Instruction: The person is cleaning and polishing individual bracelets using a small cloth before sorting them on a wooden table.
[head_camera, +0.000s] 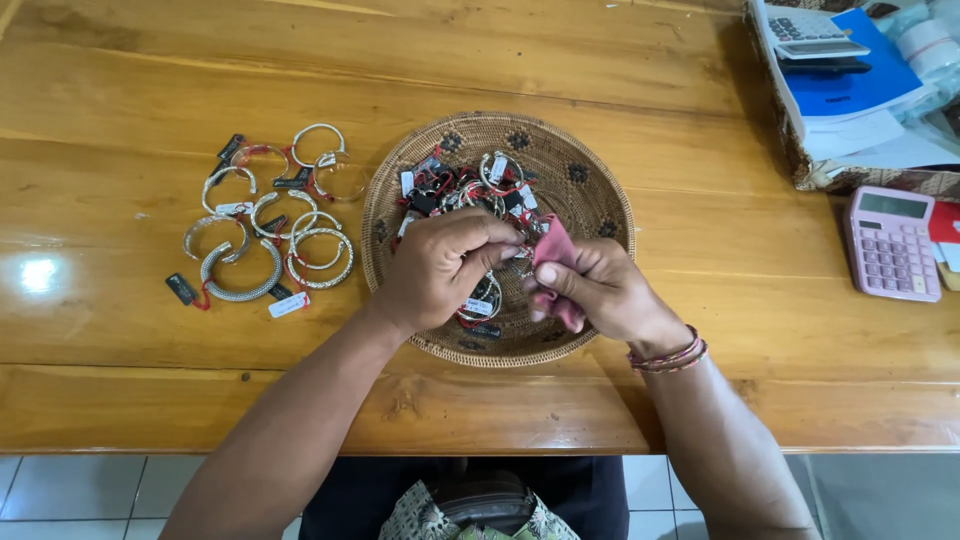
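Observation:
A round woven tray (590, 190) sits mid-table with several tagged silver bracelets (470, 185) piled in it. My left hand (435, 270) hovers over the tray's near half, its fingers closed on a silver bracelet (485, 297) with a white tag hanging beneath. My right hand (600, 290) grips a pink cloth (552, 255) and presses it against that bracelet, close to my left fingertips. A beaded band circles my right wrist.
Several more silver bangles (270, 225) with black and white tags lie on the wooden table (120, 100) left of the tray. A pink calculator (890, 243) lies at the right. A woven box (850, 90) with papers, a blue booklet and a grey calculator stands far right.

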